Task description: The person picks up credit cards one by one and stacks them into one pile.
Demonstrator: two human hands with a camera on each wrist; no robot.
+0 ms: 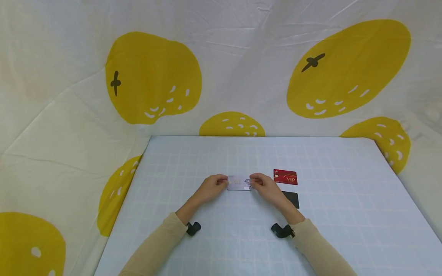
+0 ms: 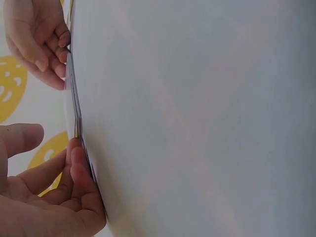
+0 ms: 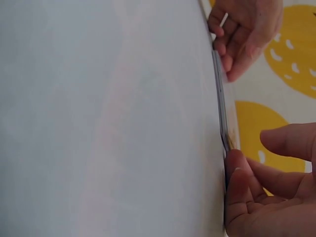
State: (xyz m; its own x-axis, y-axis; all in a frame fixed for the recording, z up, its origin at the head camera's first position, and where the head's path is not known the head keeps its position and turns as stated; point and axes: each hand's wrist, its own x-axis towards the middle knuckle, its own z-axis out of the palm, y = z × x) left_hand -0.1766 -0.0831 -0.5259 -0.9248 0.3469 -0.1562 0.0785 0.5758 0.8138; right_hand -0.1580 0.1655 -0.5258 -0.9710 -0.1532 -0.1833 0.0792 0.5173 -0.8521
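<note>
Between the two hands lies a pale card [image 1: 238, 183] with faint gold lettering and a small picture at its right end. Its long edge shows layered dark and light lines in the left wrist view. My left hand [image 1: 211, 187] holds the card's left end with curled fingertips, low at the tabletop. At the opposite end, my right hand [image 1: 266, 187] holds it in the same way. Each wrist view shows one digit of the near hand raised off the card. Fingertips cover both short ends of the card.
A red VIP card [image 1: 285, 177] lies just right of the right hand. Below it is a black card [image 1: 291, 199], partly hidden by the right wrist. Everything rests on a pale checked tabletop [image 1: 238, 153], with a fruit-printed cloth [image 1: 241, 76] hanging behind.
</note>
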